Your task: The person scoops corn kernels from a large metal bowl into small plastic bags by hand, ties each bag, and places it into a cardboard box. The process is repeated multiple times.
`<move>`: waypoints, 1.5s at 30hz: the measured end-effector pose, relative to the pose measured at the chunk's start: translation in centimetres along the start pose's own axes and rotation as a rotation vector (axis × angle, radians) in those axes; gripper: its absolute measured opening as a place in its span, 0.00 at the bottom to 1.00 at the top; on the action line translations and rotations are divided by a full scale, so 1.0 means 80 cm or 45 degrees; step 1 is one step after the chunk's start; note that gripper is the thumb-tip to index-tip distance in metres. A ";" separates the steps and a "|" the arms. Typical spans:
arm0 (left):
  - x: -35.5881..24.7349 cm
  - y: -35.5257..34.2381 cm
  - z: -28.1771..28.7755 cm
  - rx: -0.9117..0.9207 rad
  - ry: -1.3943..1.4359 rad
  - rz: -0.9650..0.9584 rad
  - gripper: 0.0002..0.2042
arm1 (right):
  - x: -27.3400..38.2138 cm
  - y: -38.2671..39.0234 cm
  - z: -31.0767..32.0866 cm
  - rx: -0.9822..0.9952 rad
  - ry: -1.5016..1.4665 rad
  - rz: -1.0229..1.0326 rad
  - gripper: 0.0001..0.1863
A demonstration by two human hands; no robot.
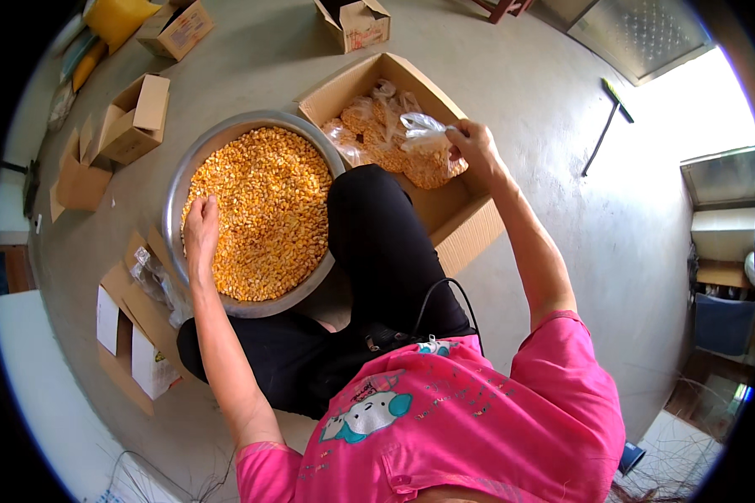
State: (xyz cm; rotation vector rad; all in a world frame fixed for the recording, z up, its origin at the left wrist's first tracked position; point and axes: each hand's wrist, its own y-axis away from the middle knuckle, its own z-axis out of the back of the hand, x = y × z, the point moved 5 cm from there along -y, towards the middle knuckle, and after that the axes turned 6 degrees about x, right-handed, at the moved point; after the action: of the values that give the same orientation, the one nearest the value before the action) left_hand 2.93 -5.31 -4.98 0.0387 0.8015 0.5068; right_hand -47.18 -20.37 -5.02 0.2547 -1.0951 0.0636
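A wide metal basin [176, 186] full of loose yellow-orange corn kernels [264, 210] stands on the floor by my bent knee. Over the left part of the corn is my left hand [201, 228], its fingers pressed together and pointing down; what they hold, if anything, is hidden. My right hand [473, 142] is closed on the gathered top of a clear plastic bag of corn [430, 161]. That bag is at the right side of an open cardboard box [461, 220], which holds several more bags of corn [369, 126].
Smaller open cardboard boxes stand at the left [134, 126] and far side [365, 25]. Near my left knee lies an opened carton [126, 335] with a crumpled plastic bag [155, 281]. A yellow sack [117, 21] is at the far left, a broom [604, 126] at the right.
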 end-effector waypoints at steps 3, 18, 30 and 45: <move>0.017 -0.009 -0.006 0.021 -0.014 0.000 0.19 | -0.092 0.001 -0.008 -0.139 -0.161 -0.095 0.11; 0.055 0.025 0.010 -0.049 0.027 0.043 0.15 | -0.243 -0.023 -0.182 -0.222 -0.485 -0.659 0.11; 0.043 0.074 0.032 -0.170 -0.090 0.117 0.12 | -0.272 -0.063 -0.255 0.252 0.035 -0.553 0.16; 0.046 0.223 0.218 -0.620 0.149 0.117 0.12 | -0.153 -0.026 -0.165 0.516 -0.697 -0.324 0.17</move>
State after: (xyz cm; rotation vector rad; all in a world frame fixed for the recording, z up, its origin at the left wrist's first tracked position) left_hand 9.68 14.78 8.69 -0.4088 0.7744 0.7860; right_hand -40.93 -18.37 -21.90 0.8084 -1.5810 -0.0147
